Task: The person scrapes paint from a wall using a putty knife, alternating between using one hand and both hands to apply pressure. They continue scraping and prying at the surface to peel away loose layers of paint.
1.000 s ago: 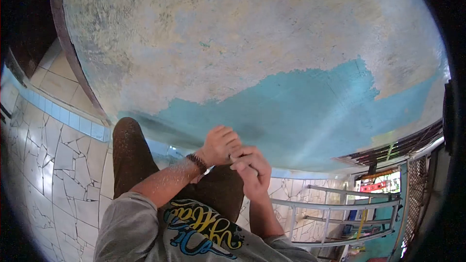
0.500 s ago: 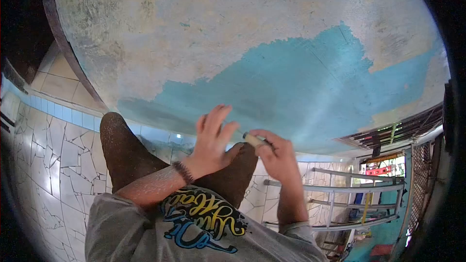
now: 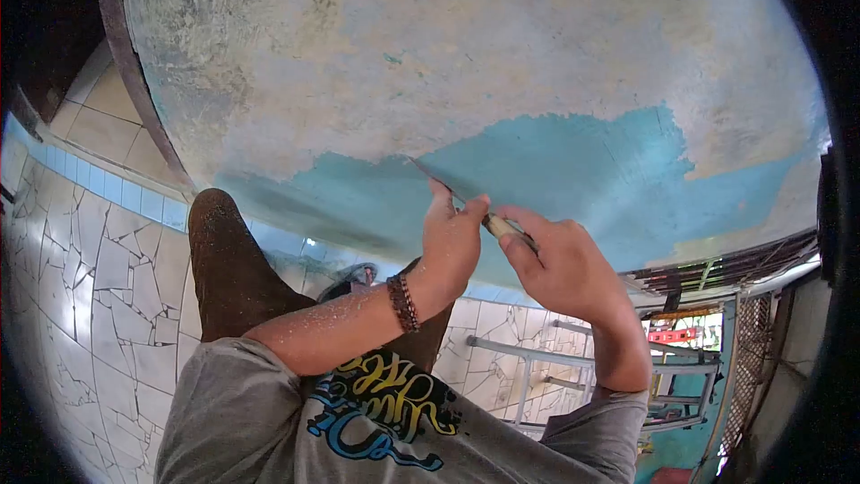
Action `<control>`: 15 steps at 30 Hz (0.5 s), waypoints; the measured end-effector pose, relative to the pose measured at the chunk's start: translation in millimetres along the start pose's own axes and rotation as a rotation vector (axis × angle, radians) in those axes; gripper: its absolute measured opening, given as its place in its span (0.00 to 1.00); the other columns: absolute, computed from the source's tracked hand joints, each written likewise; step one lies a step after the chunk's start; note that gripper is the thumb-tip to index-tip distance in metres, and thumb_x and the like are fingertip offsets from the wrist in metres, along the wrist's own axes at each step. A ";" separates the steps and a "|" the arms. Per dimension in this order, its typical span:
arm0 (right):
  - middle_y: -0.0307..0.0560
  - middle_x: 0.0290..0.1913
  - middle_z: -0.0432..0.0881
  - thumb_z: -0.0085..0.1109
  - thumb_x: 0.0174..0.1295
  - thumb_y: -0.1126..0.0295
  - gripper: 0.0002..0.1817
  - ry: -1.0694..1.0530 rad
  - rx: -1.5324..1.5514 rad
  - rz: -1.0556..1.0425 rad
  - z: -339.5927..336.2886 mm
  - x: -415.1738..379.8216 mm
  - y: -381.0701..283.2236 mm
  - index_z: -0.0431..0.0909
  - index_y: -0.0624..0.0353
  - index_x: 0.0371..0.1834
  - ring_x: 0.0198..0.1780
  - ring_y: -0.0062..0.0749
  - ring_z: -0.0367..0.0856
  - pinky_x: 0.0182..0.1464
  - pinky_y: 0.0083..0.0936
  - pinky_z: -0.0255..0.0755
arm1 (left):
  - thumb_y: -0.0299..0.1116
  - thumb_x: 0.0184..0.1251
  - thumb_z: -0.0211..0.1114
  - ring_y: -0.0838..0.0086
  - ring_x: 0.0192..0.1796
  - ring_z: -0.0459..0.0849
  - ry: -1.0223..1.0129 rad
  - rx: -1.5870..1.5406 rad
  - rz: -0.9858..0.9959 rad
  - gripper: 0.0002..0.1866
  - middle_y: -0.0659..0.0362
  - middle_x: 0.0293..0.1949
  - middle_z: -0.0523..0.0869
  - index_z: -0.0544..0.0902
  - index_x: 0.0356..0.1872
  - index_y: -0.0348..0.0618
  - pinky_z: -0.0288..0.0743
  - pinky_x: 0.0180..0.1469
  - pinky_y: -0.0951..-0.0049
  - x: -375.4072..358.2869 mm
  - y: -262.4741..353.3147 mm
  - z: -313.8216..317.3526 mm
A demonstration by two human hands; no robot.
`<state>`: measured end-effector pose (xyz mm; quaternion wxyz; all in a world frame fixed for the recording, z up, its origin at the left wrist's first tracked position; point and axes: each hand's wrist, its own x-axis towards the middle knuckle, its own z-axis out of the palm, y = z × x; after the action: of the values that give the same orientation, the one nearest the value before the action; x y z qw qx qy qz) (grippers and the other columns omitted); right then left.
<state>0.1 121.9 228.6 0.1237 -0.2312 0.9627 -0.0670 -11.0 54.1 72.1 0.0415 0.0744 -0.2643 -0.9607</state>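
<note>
A scraper-like tool (image 3: 503, 227) with a pale handle and a thin dark blade is in my right hand (image 3: 560, 264), whose fingers are wrapped round the handle. My left hand (image 3: 451, 237) is closed on the blade, its fingertips pressed along it. The blade's tip touches the wall (image 3: 430, 54) at the upper edge of the blue paint (image 3: 555, 170). Above that edge the wall is pale and patchy, with dark stains at the upper left.
My bent knees are close to the wall's foot, above a floor (image 3: 116, 305) of broken white tiles. An aluminium ladder (image 3: 528, 354) lies at the right, near a slatted window opening (image 3: 708, 273). Blue tiles (image 3: 107, 184) run along the left.
My left hand has gone from spread fingers to a grip on the blade. Both hands and the tool have moved right, and the tip now rests on the wall. The view has shifted slightly.
</note>
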 end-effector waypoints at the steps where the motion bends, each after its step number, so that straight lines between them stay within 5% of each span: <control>1: 0.65 0.30 0.81 0.52 0.67 0.67 0.12 -0.016 -0.007 0.018 -0.8 0.6 -2.8 0.79 0.60 0.46 0.34 0.68 0.79 0.37 0.56 0.71 | 0.31 0.72 0.62 0.71 0.65 0.69 0.033 0.060 -0.026 0.29 0.58 0.64 0.74 0.63 0.70 0.37 0.58 0.70 0.71 -1.6 1.7 1.3; 13: 0.64 0.26 0.81 0.54 0.63 0.69 0.10 0.129 -0.141 -0.169 -7.0 21.1 -15.7 0.80 0.60 0.44 0.29 0.64 0.80 0.34 0.52 0.75 | 0.33 0.73 0.63 0.73 0.59 0.75 -0.043 -0.106 -0.005 0.18 0.58 0.57 0.79 0.75 0.60 0.39 0.65 0.65 0.69 7.8 12.8 -2.3; 15: 0.64 0.25 0.80 0.54 0.63 0.69 0.09 0.124 -0.204 -0.229 9.8 31.0 -2.3 0.80 0.60 0.42 0.28 0.64 0.80 0.32 0.52 0.75 | 0.33 0.74 0.63 0.74 0.55 0.75 0.002 -0.112 -0.046 0.22 0.56 0.54 0.80 0.70 0.62 0.33 0.68 0.60 0.72 7.8 10.5 -10.8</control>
<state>-23.0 104.8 213.2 0.0315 -0.3460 0.9377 0.0031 -16.5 38.7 67.4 0.0236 0.0792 -0.2083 -0.9746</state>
